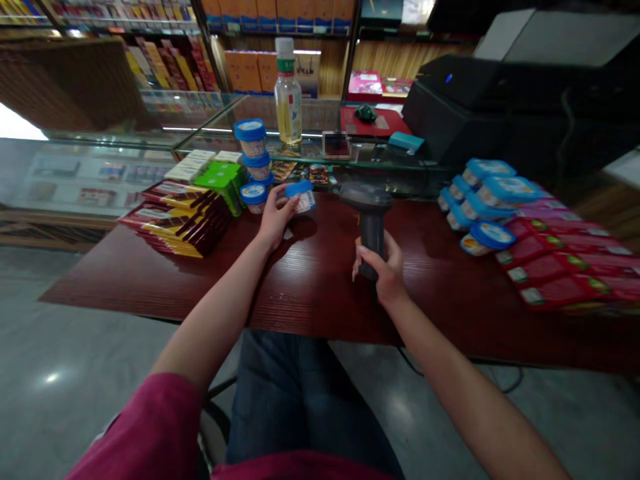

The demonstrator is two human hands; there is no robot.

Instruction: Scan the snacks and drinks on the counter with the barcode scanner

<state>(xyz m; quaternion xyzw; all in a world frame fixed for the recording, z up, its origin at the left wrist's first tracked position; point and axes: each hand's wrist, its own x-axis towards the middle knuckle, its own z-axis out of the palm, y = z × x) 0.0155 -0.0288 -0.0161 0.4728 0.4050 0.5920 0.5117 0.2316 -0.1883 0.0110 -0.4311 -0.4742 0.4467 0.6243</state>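
**L hand (274, 220) holding tub (304, 200), R hand (390, 270) holding scanner (367, 203)**

L fingers are pinching tub's left side, prob. leaving its print uncovered. R fingers are wrapping the handle (373, 235), prob. for steadiness. Tub is showing at 10 o'clock from scanner. Stacked tubs (257, 161) are standing at 10 from it; red packs (565, 262) are lying at 3 from scanner, likely grouped by kind.

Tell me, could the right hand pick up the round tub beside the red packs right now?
Probably not: the right hand is wrapped around the scanner, though nothing appears to stand between that hand and the tub.
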